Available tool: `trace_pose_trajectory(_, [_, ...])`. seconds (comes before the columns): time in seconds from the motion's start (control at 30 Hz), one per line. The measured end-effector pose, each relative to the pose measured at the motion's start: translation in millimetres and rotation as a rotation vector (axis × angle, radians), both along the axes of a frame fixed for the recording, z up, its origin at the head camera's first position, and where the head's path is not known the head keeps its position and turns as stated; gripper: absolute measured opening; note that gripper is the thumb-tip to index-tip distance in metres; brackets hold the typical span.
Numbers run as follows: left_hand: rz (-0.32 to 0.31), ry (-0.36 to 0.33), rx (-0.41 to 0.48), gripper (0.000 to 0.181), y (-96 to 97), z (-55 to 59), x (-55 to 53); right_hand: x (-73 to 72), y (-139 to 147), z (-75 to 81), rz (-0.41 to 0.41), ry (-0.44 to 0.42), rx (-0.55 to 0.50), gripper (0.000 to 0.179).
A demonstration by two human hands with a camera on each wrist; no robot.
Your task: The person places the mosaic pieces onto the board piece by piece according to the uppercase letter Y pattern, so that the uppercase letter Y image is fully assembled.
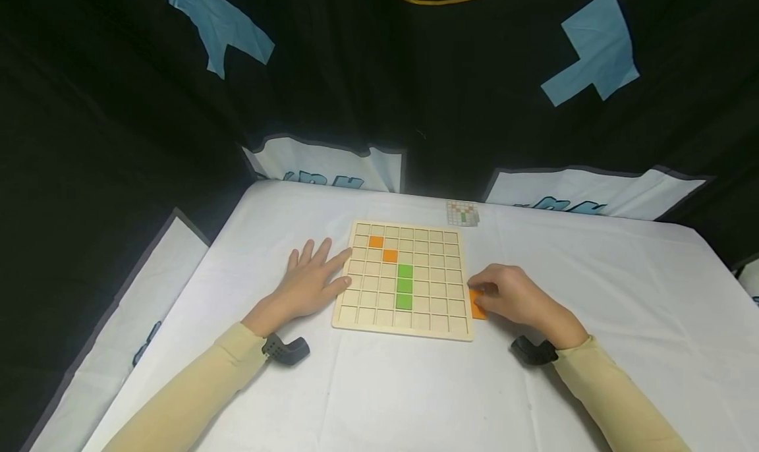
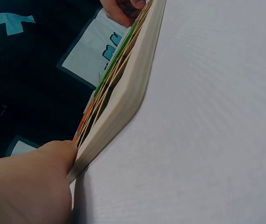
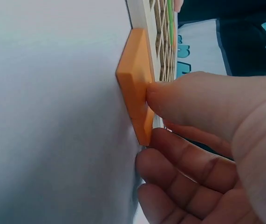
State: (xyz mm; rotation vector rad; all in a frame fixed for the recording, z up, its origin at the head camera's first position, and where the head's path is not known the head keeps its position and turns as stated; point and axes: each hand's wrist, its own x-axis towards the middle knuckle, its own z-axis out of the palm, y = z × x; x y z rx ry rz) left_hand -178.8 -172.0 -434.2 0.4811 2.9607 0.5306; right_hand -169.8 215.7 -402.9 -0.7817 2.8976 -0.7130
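A pale wooden grid board (image 1: 367,300) lies flat on the white cloth. Two orange squares (image 1: 376,242) sit diagonally in its upper left cells, and three green squares (image 1: 404,285) form a column near its middle. Spread out straight, the fingers of my left hand (image 1: 305,284) touch the board's left edge with index finger and thumb. Against the right edge lie orange tiles (image 1: 477,305), two end to end in the right wrist view. My right hand (image 1: 512,297) pinches at the farther tile (image 3: 145,130), thumb on its face and curled fingers at its end.
Beyond the board's top right corner lies a small card (image 1: 462,213) printed with a similar coloured grid. White cloth (image 1: 403,399) covers the table. Dark curtains (image 1: 415,96) with pale blue patches hang behind it.
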Motion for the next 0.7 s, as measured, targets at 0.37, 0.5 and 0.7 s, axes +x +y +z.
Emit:
trace_pose_trajectory(0.37, [-0.001,0.001,0.001,0.065,-0.3,-0.7,-0.5,-0.2,-0.2,-4.2,0.002,0.015,-0.034,0.025])
trace_pose_trajectory(0.5, [0.000,0.004,-0.002,0.065,-0.3,-1.3,-1.0,0.2,0.8,-4.3,0.022,0.025,-0.033,0.028])
trace_pose_trajectory(0.7, [0.001,0.003,0.005,0.065,-0.2,-1.5,-0.9,0.4,1.0,-4.5,0.029,0.024,-0.021,0.029])
